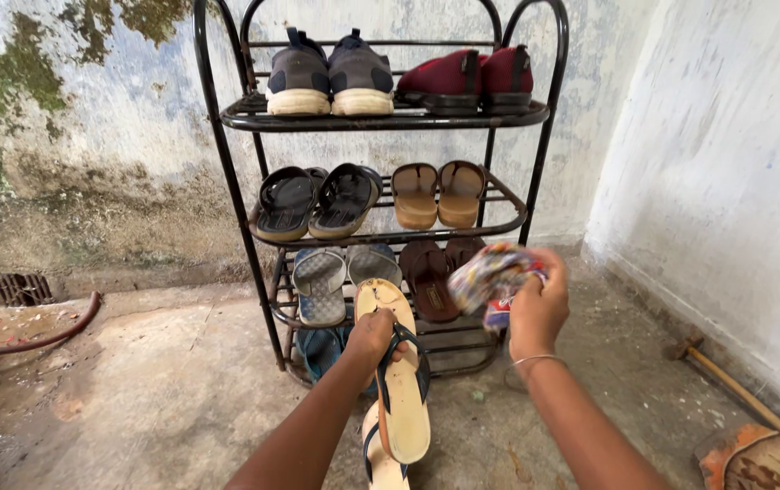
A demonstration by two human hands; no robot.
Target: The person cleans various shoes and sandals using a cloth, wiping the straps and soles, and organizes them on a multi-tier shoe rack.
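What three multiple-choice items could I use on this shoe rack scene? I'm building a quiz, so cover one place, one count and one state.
1. Where do the grey sneakers sit?
A. top shelf
B. bottom shelf
C. on the floor

2. How many pairs are on the second shelf from the top?
A. one
B. two
C. four

3. What does the left hand hold?
A. nothing
B. a broom
C. a cream sandal with dark straps

Answers:
1 A, they stand beside the maroon shoes on the highest shelf.
2 B, a dark sandal pair and a tan pair lie there.
3 C, its fingers grip the sandal's strap, while the right hand clutches a colourful cloth.
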